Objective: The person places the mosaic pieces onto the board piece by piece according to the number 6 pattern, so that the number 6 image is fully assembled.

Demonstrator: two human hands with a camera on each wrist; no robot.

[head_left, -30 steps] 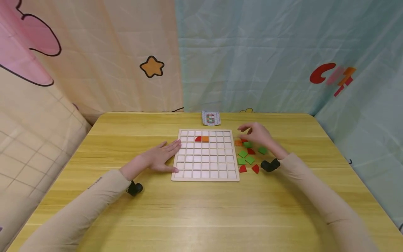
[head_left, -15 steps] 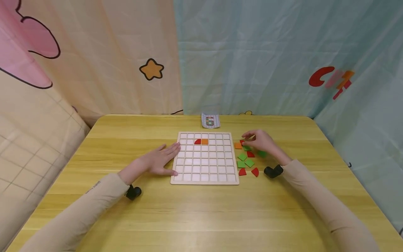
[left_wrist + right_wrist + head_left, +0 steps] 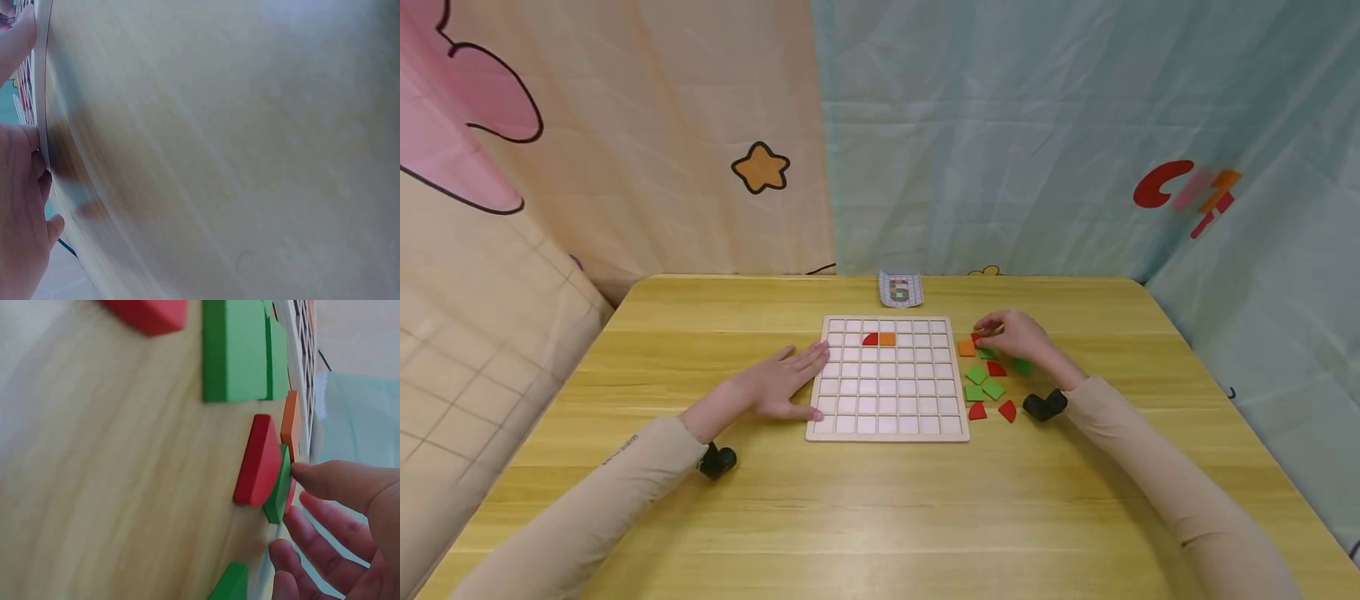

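Currently, the left hand [image 3: 786, 385] lies with fingers extended and spread along the left edge of the pale, square gridded board [image 3: 887, 437]. It grips nothing, and its position is unchanged over the last second.

The change is at the right hand [image 3: 1011, 336]. One second ago it hovered, fingers apart, above the loose tiles; its fingertips are now down among them. Thumb and finger pinch a red quarter-circle tile [image 3: 976, 338] just right of the board, near its far right corner. Whether that tile is lifted clear cannot be told. Just beside it, nearer the board, lies a loose orange square tile [image 3: 966, 348]; green square tiles [image 3: 994, 390] and further red quarter-circle tiles [image 3: 1007, 411] lie right of the board.

On the board, contents are unchanged: one seated red quarter-circle [image 3: 871, 339] and, adjoining it, one seated orange square [image 3: 887, 339], both in the second row from the far edge. A small printed paper card [image 3: 900, 289] lies beyond that edge.

Assessment: selection of a tile appears made; placement on the board is not yet done.
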